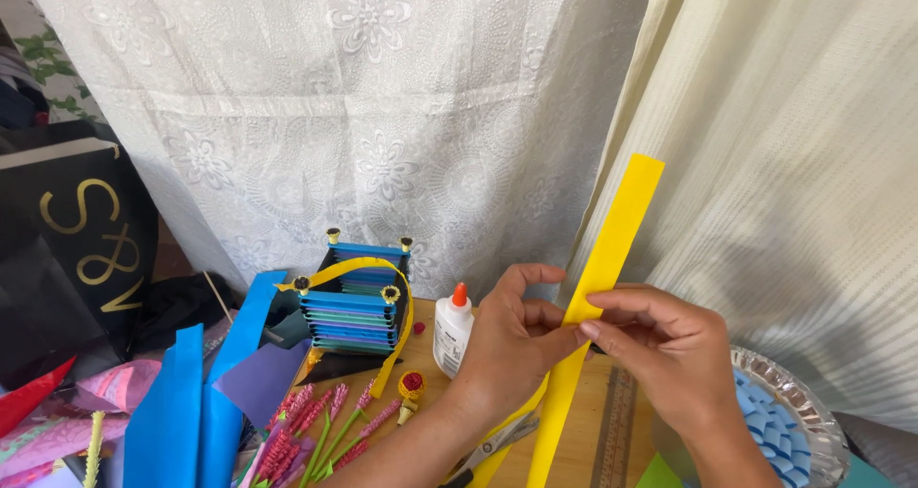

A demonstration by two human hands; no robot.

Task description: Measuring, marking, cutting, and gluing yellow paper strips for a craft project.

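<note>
Far left of the fingers, blue paper sheets (pixel 182 416) leaned over the clutter, with pink paper flower stems (pixel 316 421) beside them. A blue paper basket (pixel 356 302) with a yellow handle stood nearer, then a white glue bottle (pixel 451 330) just left of the left hand (pixel 512 340). Both hands pinched a long yellow paper strip (pixel 612 249), the right hand (pixel 665 349) gripping it opposite. Scissors (pixel 492 445) lay on the wooden surface (pixel 598 431) below the fingers.
</note>
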